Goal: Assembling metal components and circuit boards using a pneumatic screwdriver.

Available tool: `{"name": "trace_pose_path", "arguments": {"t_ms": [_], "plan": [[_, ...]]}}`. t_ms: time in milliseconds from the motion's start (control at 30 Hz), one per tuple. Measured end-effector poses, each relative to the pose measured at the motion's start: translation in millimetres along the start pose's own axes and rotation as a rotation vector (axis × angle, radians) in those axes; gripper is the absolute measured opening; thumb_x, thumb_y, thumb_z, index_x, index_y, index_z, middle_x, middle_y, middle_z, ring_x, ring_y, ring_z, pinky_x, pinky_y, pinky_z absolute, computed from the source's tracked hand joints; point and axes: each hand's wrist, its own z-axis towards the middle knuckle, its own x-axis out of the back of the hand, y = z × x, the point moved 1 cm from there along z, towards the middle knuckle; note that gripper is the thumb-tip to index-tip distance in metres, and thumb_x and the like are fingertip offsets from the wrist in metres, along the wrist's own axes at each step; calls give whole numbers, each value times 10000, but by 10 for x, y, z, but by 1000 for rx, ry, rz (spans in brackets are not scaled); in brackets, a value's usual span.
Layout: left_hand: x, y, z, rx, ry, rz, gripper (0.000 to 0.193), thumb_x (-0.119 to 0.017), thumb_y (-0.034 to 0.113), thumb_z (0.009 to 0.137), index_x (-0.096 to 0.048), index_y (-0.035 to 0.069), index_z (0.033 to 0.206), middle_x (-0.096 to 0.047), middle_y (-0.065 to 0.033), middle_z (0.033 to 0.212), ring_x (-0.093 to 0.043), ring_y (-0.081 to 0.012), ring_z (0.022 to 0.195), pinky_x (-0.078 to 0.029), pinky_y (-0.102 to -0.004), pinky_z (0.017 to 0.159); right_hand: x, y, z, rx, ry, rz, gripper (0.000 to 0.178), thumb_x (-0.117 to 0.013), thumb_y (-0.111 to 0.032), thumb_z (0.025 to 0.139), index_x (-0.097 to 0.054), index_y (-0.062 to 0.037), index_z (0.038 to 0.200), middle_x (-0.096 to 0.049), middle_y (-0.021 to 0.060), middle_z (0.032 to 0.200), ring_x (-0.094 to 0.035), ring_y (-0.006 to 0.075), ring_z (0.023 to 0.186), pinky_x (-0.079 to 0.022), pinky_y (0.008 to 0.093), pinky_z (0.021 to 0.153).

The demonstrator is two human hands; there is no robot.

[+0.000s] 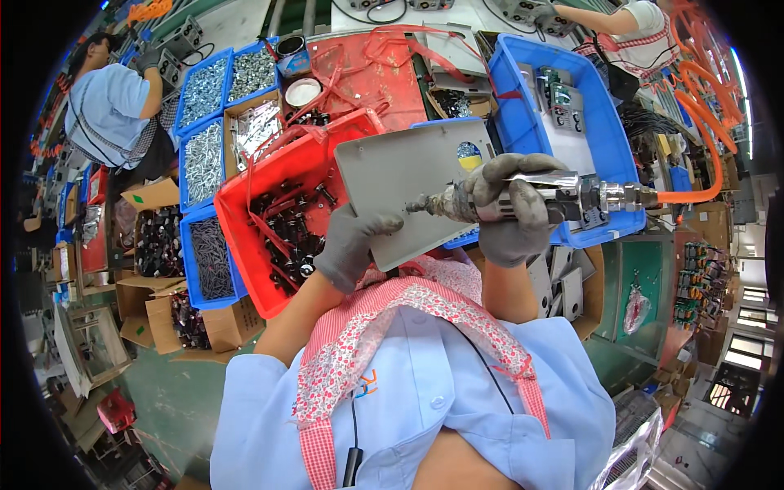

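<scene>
A flat grey metal panel (380,175) with a cut-out near its right end is tilted up in front of my chest. My left hand (355,245), in a grey glove, is closed on the panel's lower left edge, its thumb lying on the face. In my right hand (514,216), also gloved, is an air screwdriver (563,194), fingers wrapped round its metal body. The screwdriver lies nearly level, its tip pointing left at the panel's face; whether they touch I cannot tell. An orange air hose (694,196) runs from its rear end.
A red bin (243,265) of black parts stands to the left, beside blue bins (186,167) of screws and metal pieces. Behind the screwdriver is a large blue bin (513,106) with assembled units. Two co-workers (110,106) (633,24) work at the far left and right.
</scene>
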Motion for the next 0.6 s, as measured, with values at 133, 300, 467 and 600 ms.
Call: {"name": "trace_pose_path", "arguments": {"t_ms": [133, 300, 467, 600], "plan": [[21, -94, -8, 12, -18, -18, 334, -655, -2, 705, -591, -73, 1024, -655, -148, 935, -664, -213, 772, -558, -330, 701, -45, -44, -87, 2, 31, -155, 341, -494, -112, 744, -478, 55, 1041, -593, 231, 806, -533, 194, 524, -486, 362, 523], [-19, -147, -54, 65, -19, -54, 347, -640, -13, 700, -581, -66, 1037, -655, -150, 938, -665, -228, 770, -563, -343, 687, 44, -27, -129, -14, -118, 2, 302, -504, 31, 761, -473, 25, 1062, -604, 241, 838, -572, 207, 572, -486, 338, 489], [-174, -101, -76, 119, -59, 46, 362, -646, 17, 676, -601, -64, 1026, -658, -145, 943, -660, -223, 757, -555, -327, 688, 99, -213, -225, -110, -24, -67, 246, -578, 73, 781, -531, 8, 1013, -631, 165, 798, -595, 156, 601, -478, 279, 489], [-141, -53, 28, -10, -162, 178, 412, -651, 38, 654, -622, -83, 1048, -658, -122, 975, -650, -208, 808, -528, -311, 739, -86, -595, -195, -144, 157, 9, 140, -632, 47, 778, -571, 5, 897, -615, 85, 711, -580, 125, 579, -466, 274, 490]]}}
